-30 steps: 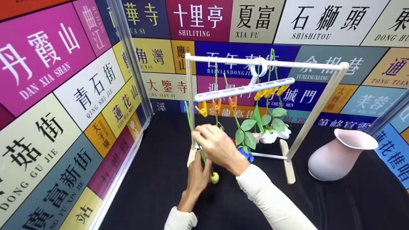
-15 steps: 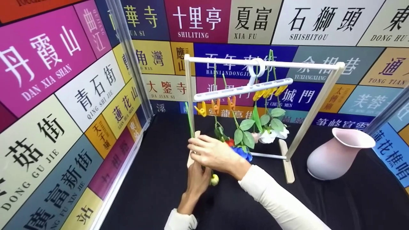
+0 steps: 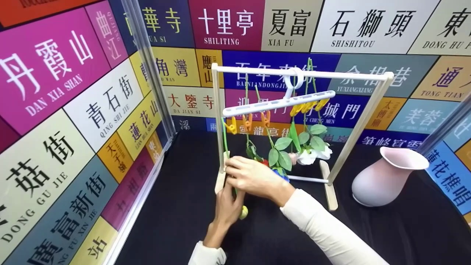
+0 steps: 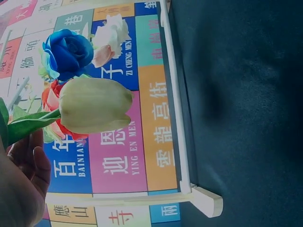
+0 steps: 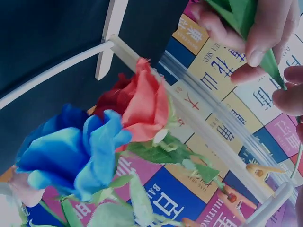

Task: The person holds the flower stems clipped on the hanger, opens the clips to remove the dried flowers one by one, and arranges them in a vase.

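A pale yellow-white tulip hangs head-down in my hands. My left hand grips its green stem and leaf low down, close to the bloom. Higher on the stem, my right hand pinches it, back of the hand toward the head camera. The stem's cut end reaches up beside a yellow clip at the left end of a white hanger. From other clips hang a red rose, a blue rose and white flowers, all upside down.
The hanger hooks over a pale wooden rack whose feet stand on black cloth. To the right stands a pink-and-white vase. Panels printed with large characters enclose the back and left side.
The tulip's stem top has swung right, from outside the left post to beside the yellow clip. My right hand first slid down the stem, then shifted slightly right.
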{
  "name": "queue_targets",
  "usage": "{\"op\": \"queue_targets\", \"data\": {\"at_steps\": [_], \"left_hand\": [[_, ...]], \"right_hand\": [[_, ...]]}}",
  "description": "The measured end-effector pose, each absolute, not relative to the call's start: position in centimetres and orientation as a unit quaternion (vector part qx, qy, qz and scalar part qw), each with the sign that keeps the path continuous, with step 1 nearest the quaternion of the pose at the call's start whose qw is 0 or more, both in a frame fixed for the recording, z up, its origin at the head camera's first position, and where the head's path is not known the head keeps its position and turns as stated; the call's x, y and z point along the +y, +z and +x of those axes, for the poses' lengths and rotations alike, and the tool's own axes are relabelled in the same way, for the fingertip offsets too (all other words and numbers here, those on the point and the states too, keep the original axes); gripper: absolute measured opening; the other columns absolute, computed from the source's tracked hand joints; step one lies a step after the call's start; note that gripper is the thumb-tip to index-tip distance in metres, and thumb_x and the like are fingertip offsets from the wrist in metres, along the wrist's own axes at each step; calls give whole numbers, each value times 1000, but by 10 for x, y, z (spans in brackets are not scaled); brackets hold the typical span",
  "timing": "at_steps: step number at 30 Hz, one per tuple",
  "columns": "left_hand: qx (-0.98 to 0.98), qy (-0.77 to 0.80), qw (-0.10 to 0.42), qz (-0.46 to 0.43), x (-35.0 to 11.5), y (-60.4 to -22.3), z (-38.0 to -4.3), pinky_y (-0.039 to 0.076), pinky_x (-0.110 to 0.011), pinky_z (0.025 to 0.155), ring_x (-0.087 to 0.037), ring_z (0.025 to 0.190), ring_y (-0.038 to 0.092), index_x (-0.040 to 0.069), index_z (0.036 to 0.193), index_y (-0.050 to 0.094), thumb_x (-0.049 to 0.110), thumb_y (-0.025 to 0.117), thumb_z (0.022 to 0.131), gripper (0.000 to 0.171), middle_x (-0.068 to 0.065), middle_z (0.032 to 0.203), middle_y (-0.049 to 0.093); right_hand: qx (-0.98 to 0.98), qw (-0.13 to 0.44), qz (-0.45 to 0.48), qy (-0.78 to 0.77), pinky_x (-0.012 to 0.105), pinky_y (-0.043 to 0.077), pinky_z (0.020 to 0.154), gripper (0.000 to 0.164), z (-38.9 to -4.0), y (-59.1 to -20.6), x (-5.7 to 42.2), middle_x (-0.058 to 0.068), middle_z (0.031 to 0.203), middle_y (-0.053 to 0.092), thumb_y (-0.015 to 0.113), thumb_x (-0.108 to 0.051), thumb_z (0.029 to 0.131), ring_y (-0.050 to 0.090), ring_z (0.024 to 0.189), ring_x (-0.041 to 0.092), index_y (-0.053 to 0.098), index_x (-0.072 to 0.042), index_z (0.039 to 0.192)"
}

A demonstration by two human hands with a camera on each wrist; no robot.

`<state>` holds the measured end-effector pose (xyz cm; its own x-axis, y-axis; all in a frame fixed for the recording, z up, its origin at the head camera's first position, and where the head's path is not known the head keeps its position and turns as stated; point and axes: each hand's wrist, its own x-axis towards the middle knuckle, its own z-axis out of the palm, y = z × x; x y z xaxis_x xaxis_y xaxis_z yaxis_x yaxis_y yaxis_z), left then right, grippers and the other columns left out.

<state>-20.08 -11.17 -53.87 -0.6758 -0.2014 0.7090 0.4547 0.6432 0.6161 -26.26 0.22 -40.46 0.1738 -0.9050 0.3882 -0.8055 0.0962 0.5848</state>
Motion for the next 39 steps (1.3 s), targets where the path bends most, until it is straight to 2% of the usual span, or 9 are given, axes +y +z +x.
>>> {"op": "queue_targets", "data": {"at_steps": [3,8,15,20,25,28,34,39], "left_hand": [[-817,-421,385,-87,-111,-538,-201,52,-30,64,-13,72,66,11,119,61,23,59,99,24,-2,83,70],[-816,-432,372,-97,-113,-535,-200,52,-32,71,-13,81,67,12,120,61,24,57,98,25,-1,91,71],[-791,-470,378,-103,-117,-530,-201,47,-26,68,-8,73,57,13,124,62,14,51,98,28,6,82,63],[-774,-498,380,-96,-119,-532,-204,45,-22,65,-6,68,54,12,121,63,10,46,99,27,1,74,61],[-765,-509,387,-78,-119,-536,-208,44,-23,64,-13,65,57,10,117,63,8,46,98,26,-3,73,62],[-763,-512,389,-62,-118,-537,-212,45,-24,65,-14,68,58,11,117,63,7,46,98,25,-1,74,62],[-763,-522,380,-34,-114,-539,-217,45,-26,72,-9,77,56,12,115,63,10,48,99,22,4,81,60],[-758,-527,383,-27,-111,-541,-220,46,-26,72,-11,79,58,12,114,64,10,51,98,20,2,83,61]], "right_hand": [[-643,368,670,-57,34,44,102,20,-264,-404,8,6,98,67,55,-9,90,58,108,25,72,-12,81],[-638,380,670,-22,35,47,98,15,-267,-401,18,6,92,65,60,-6,86,60,101,26,71,-12,79],[-631,388,671,-16,37,48,97,16,-268,-398,29,7,93,64,58,-5,92,61,101,28,71,-10,84],[-619,408,671,10,37,49,95,17,-267,-397,38,9,94,65,56,-1,93,61,100,28,70,-6,84],[-626,429,650,40,39,51,95,15,-270,-392,56,12,99,68,56,2,91,62,99,30,70,-4,88],[-631,441,635,55,41,52,95,15,-272,-387,70,12,98,68,57,3,90,64,98,32,70,-3,90],[-640,458,611,80,45,52,92,15,-272,-379,96,14,98,68,57,4,91,64,98,34,71,-2,90],[-651,473,584,103,47,52,89,14,-273,-374,116,15,98,68,60,5,89,64,97,36,71,0,93]]}}
